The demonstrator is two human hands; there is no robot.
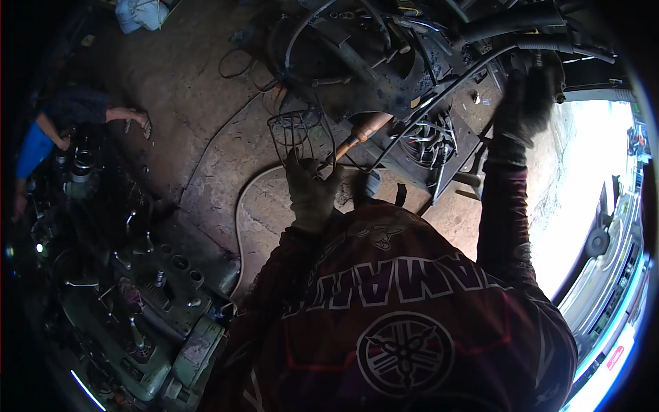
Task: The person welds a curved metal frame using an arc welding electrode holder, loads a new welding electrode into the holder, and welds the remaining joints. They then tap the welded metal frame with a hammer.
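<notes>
My left hand (pixel 312 194), in a pale work glove, is closed around the lower end of a wire cage (pixel 292 130) made of thin bent metal rods. The cage stands up from my fingers in front of a dark round metal worktop (pixel 329 58). Beside this hand, an orange-brown tapered piece (pixel 369 130) slants up toward the worktop. My right hand (pixel 522 113), also gloved, is raised at the upper right near a thick black tube (pixel 511 24). Motion smears its fingers, so its grip is unclear.
A tray of metal rods (pixel 431 141) sits between my arms. A pale hose (pixel 239 226) curves over the floor at left. A green lathe-like machine (pixel 130 360) fills the lower left; another person's hand (pixel 63 142) is near it. A white bag (pixel 141 14) lies far left.
</notes>
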